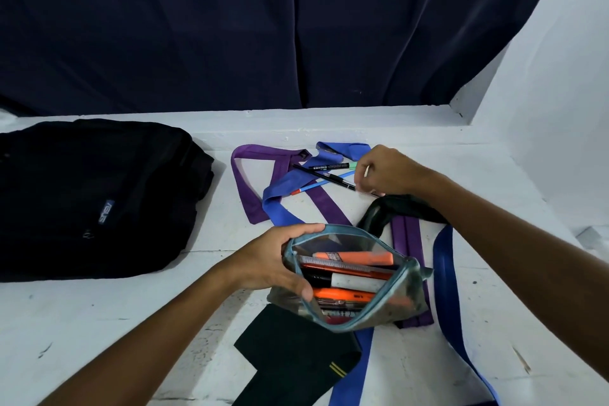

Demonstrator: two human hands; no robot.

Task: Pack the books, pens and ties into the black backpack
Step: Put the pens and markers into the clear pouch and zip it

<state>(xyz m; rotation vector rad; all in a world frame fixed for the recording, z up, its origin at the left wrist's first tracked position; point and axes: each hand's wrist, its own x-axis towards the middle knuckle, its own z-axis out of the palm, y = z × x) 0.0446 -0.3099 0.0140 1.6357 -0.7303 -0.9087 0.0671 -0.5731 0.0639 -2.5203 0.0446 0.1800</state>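
White table fills the lower part of the view, with a dark blue curtain hanging behind it and a pale wall on the right. On the left the backpack lies flat, and it looks closed, well apart from both hands. The left hand grips the near-left rim of a clear pouch, thumb on the far edge and fingers curled under the near edge, so the mouth stays wide open; inside are orange markers and other pens. The right hand is stretched forward over the ties, wrist bent down, fingers curled around the ends of the loose pens that lie across the blue tie and the purple tie. I think it pinches at least one pen, but how many I cannot tell. A black tie lies near the front edge, and another dark one is under the right forearm. No books are in view. What could go wrong: the pens lie crossed on slippery cloth, so a lift could drag the blue tie with it or let one pen roll away on the table. The pouch is held by one side only and already looks full, so it may tip and spill when more pens are pushed in. The right forearm could also catch the dark tie under it.
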